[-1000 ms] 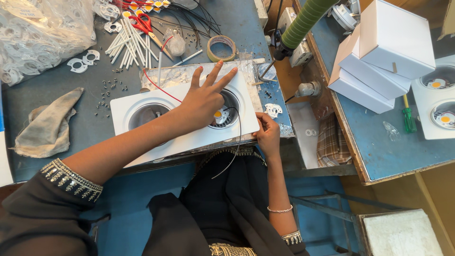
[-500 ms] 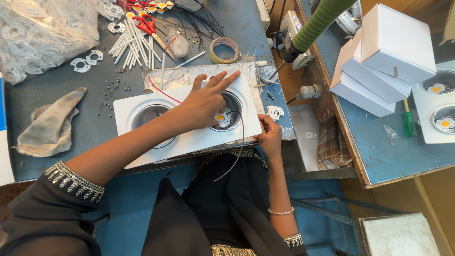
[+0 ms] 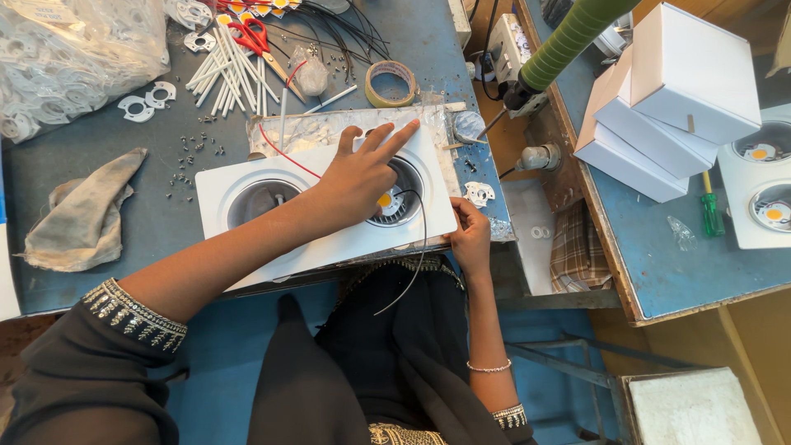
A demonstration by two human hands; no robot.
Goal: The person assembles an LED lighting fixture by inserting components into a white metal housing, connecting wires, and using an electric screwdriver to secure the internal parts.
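A white rectangular lamp housing [image 3: 325,235] with two round openings lies on the blue-grey bench. My left hand [image 3: 361,175] rests flat on it beside the right opening [image 3: 399,198], fingers spread and pointing up-right. My right hand [image 3: 470,239] grips the housing's lower right corner at the bench edge. A red wire [image 3: 284,151] runs onto the housing from above. A black wire [image 3: 420,255] hangs from the right opening down over my lap.
A grey rag [image 3: 86,210] lies at left, a bag of white rings [image 3: 70,58] at top left. White tubes, red scissors [image 3: 257,35], a tape roll [image 3: 390,82] and loose screws lie behind. White boxes [image 3: 671,95], a green screwdriver [image 3: 710,210] and another housing sit on the right bench.
My left hand has slid slightly left and down on the housing, fingers drawing closer together. The view has shifted a little; my right hand stays at the corner.
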